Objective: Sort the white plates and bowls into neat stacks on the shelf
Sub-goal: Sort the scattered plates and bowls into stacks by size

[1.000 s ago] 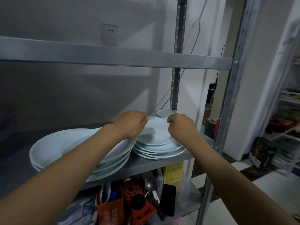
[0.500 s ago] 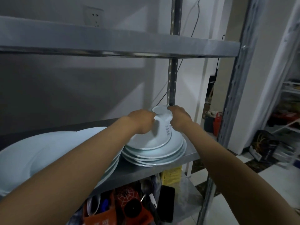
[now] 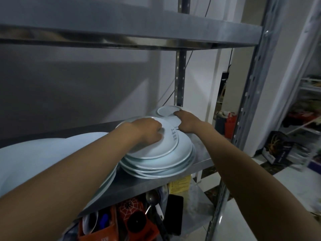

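Both hands reach onto the metal shelf [image 3: 199, 164]. Left hand [image 3: 147, 131], fingers curled, presses an upturned dish [image 3: 165, 145] atop the plate stack [image 3: 165, 164], center frame. Right hand [image 3: 186, 122] w/ fingers curled on that dish's rim at 1 o'clock; a smaller upturned bowl [image 3: 166, 110] sits just beyond at 12, nearer the right hand. Big plates [image 3: 52, 153] at 9 o'clock.

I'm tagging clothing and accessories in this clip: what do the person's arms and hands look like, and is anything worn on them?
Both forearms are bare as far as the frame shows, with no sleeves in view. The left hand and right hand are bare too: no gloves, and no watch, bracelet or ring visible on the sides shown.
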The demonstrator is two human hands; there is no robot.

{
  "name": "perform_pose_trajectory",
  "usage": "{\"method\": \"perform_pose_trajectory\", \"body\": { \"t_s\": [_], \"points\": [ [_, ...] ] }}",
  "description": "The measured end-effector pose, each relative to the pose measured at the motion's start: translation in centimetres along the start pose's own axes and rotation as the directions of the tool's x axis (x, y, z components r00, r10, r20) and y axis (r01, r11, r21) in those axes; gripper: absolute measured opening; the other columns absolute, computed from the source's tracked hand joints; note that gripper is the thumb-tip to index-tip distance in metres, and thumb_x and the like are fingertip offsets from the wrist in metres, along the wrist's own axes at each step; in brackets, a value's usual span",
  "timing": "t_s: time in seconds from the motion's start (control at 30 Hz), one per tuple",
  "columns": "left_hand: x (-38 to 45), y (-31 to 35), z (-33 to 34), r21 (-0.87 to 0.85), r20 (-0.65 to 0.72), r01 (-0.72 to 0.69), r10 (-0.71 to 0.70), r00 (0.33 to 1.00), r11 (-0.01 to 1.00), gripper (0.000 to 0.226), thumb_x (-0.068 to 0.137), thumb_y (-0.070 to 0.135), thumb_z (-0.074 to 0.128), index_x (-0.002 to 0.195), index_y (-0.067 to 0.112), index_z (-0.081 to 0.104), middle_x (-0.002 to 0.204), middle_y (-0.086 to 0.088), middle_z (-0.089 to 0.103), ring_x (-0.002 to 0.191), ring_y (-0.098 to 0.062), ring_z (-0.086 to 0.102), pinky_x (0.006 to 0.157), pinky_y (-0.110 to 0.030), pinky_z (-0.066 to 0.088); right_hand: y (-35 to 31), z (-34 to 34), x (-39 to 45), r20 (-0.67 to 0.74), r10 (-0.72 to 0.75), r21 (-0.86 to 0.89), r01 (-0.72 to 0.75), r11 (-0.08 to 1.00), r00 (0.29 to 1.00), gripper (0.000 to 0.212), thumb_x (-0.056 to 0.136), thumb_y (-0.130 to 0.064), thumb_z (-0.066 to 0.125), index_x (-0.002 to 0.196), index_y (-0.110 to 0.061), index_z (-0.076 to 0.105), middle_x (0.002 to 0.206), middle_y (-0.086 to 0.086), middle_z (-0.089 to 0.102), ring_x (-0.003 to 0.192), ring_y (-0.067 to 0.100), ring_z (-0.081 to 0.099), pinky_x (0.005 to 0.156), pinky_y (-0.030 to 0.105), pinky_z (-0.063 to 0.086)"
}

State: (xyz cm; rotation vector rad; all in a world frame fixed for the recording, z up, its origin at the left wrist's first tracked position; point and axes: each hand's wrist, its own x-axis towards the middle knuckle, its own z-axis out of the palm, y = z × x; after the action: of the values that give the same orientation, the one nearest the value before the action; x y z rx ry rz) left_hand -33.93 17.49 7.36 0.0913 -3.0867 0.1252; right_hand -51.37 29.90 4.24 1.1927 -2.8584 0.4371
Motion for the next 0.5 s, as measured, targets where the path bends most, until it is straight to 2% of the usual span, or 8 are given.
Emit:
{"method": "perform_pose_trajectory", "body": {
  "t_s": [0.1, 0.2, 0.27, 0.37, 0.5],
  "points": [
    [0.2, 0.2, 0.1, 0.008, 0.031, -0.011, 0.011, 0.999, 1.0, 0.039, 0.094, 0.045, 0.046, 0.118, 0.015, 0.055, 0.127, -0.009, 0.056, 0.112, -0.027, 0.052, 0.082, -0.032, 0.035, 0.4, -0.4, 0.2, -0.02, -0.06, -0.082, 0.058, 0.995, 0.998, 0.067, 0.082, -0.027, 0.069, 0.141, -0.018, 0.039, 0.145, 0.009, 0.042, 0.127, 0.03, 0.045, 0.104, 0.039, 0.039],
    [0.4, 0.5, 0.1, 0.026, 0.056, -0.007, 0.005, 0.998, 1.0, 0.04, 0.094, 0.047, 0.046, 0.118, 0.015, 0.054, 0.127, -0.009, 0.056, 0.111, -0.026, 0.052, 0.083, -0.033, 0.037, 0.9, -0.7, -0.2, -0.044, -0.165, -0.237, 0.151, 0.96, 0.985, 0.05, 0.081, -0.044, 0.067, 0.121, -0.018, 0.055, 0.126, 0.009, 0.058, 0.112, 0.028, 0.055, 0.086, 0.032, 0.043],
    [0.3, 0.7, 0.2, 0.022, 0.075, -0.001, -0.001, 0.997, 1.0, 0.039, 0.094, 0.046, 0.046, 0.116, 0.015, 0.054, 0.125, -0.009, 0.057, 0.109, -0.026, 0.053, 0.084, -0.035, 0.039, 0.9, -0.8, -0.8, -0.063, -0.213, -0.308, 0.184, 0.933, 0.975, 0.045, 0.08, -0.048, 0.065, 0.112, -0.017, 0.058, 0.117, 0.009, 0.063, 0.104, 0.029, 0.059, 0.078, 0.031, 0.043],
    [0.1, 0.9, 0.3, 0.018, 0.087, 0.012, -0.014, 0.996, 1.0, 0.038, 0.095, 0.044, 0.044, 0.116, 0.014, 0.054, 0.125, -0.009, 0.057, 0.109, -0.026, 0.053, 0.089, -0.037, 0.041, 0.4, -1.1, -1.5, -0.132, -0.251, -0.457, 0.166, 0.874, 0.959, 0.041, 0.079, -0.034, 0.067, 0.112, -0.012, 0.054, 0.112, 0.013, 0.063, 0.099, 0.033, 0.061, 0.075, 0.035, 0.045],
    [0.0, 1.1, 0.4, 0.026, 0.089, 0.022, -0.024, 0.996, 0.999, 0.033, 0.095, 0.043, 0.045, 0.11, 0.015, 0.054, 0.122, -0.009, 0.058, 0.107, -0.027, 0.054, 0.091, -0.038, 0.044, -0.1, -0.7, -1.9, -0.243, -0.248, -0.558, 0.074, 0.827, 0.938, 0.04, 0.083, -0.007, 0.054, 0.122, -0.004, 0.047, 0.109, 0.018, 0.061, 0.094, 0.036, 0.062, 0.073, 0.04, 0.047]
  ]
}}
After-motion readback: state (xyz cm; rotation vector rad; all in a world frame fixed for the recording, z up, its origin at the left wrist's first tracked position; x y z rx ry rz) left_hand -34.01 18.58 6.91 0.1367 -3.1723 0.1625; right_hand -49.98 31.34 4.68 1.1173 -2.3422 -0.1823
